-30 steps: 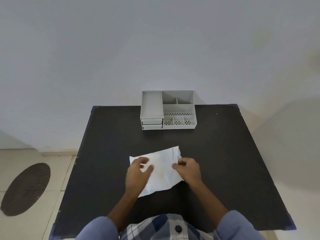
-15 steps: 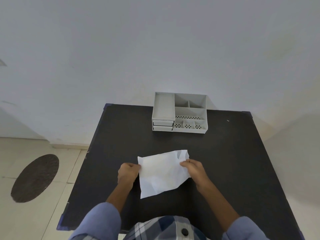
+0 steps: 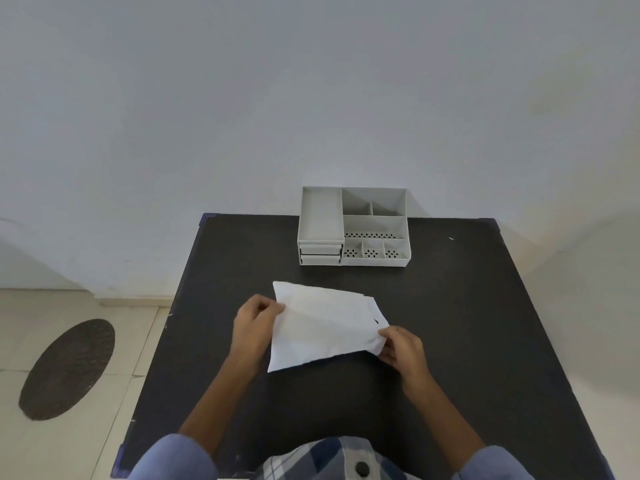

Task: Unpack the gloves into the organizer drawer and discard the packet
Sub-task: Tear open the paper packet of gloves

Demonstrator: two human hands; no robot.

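Note:
A flat white packet (image 3: 323,325) is lifted a little above the black table (image 3: 467,341), in front of me. My left hand (image 3: 254,325) pinches its left edge. My right hand (image 3: 401,348) pinches its lower right corner. The packet is sealed, and no gloves show. A grey organizer (image 3: 353,226) stands at the table's far edge against the wall, with open compartments on top and two shut drawers (image 3: 320,255) at its front left.
A pale wall rises right behind the organizer. The tiled floor at the left carries a dark oval mat (image 3: 67,368). The table's left edge runs close to my left forearm.
The packet has been raised and turned so it spreads wider. My left hand went from lying on it to gripping its left edge; my right hand dropped to the lower right corner.

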